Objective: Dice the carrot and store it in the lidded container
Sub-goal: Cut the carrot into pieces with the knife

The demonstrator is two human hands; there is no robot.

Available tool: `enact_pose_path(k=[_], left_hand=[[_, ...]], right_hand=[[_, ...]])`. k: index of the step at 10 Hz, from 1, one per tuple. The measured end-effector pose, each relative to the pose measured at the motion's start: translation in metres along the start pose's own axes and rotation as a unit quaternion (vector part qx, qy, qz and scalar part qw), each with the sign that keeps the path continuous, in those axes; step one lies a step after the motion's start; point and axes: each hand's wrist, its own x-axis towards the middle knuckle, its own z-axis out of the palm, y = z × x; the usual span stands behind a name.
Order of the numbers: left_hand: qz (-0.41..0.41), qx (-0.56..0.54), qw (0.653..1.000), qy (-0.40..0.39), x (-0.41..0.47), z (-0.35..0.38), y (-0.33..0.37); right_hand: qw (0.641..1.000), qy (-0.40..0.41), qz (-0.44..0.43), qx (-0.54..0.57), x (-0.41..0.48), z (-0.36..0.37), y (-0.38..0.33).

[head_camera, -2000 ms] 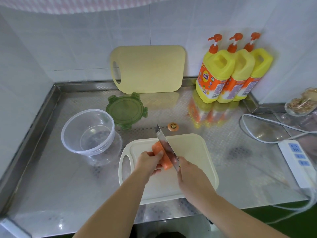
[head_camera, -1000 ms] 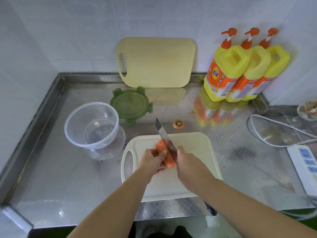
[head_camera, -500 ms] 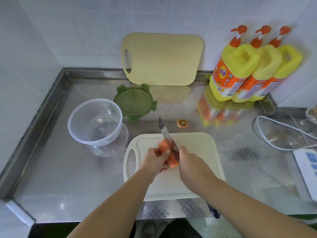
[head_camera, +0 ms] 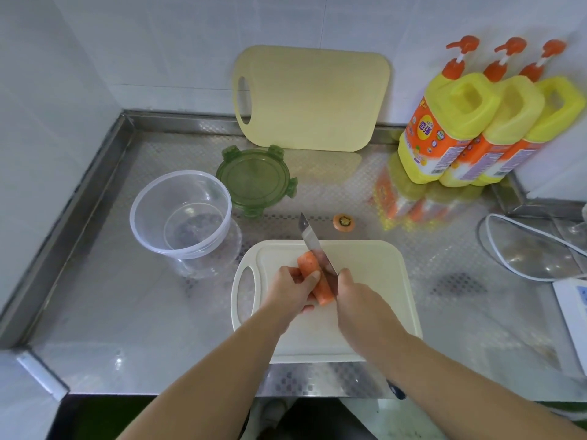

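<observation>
From my head camera, looking down: the carrot (head_camera: 309,265) lies on the white cutting board (head_camera: 374,274) in front of me, with its long axis running away from me and slightly to the left. My left hand (head_camera: 290,289) is curled over it from the left, fingertips pressing on top to pin it down. My right hand (head_camera: 359,300) is closed around the handle of the knife (head_camera: 313,241). The hand hides most of the handle, and only a dark end shows beneath my forearm. The blade lies lengthwise against the carrot's right side, its tip reaching past the far edge of the board.

Left of the board, just beside its far corner, stands the clear round container (head_camera: 143,223), open and with nothing in it. Its green lid (head_camera: 255,182) lies flat on the steel counter (head_camera: 127,306) behind it, near the container's far right side. A cut-off carrot end (head_camera: 343,222) sits on the counter just beyond the board. A yellow cutting board (head_camera: 313,96) leans against the tiled wall at the back. Three yellow pump bottles (head_camera: 451,131) are in the right corner. A white cable (head_camera: 495,249) loops across the counter on the right, next to a power strip (head_camera: 575,306) at the frame edge.
</observation>
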Motion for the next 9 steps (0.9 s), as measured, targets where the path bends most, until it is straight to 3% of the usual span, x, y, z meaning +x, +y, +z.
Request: enact_pose_path(k=[2, 3, 7, 8, 9], left_hand=[[-0.005, 0.000, 1.000, 0.000, -0.002, -0.001, 0.000], [-0.008, 0.004, 1.000, 0.005, -0.001, 0.001, 0.002], [-0.024, 0.022, 0.999, -0.018, -0.010, -0.005, 0.010], [-0.030, 0.014, 0.999, 0.005, -0.020, -0.019, 0.036], [0.187, 0.127, 0.950, 0.217, -0.007, -0.015, 0.059]], right_hand=[[1.000, -0.021, 0.011, -0.008, -0.003, 0.010, 0.003], [0.999, -0.012, -0.007, 0.031, 0.004, -0.005, 0.002], [1.000, 0.015, 0.001, 0.019, -0.001, 0.012, 0.011], [0.997, 0.025, 0.007, 0.074, -0.004, 0.009, 0.009], [0.996, 0.035, 0.009, 0.086, -0.005, 0.010, 0.009]])
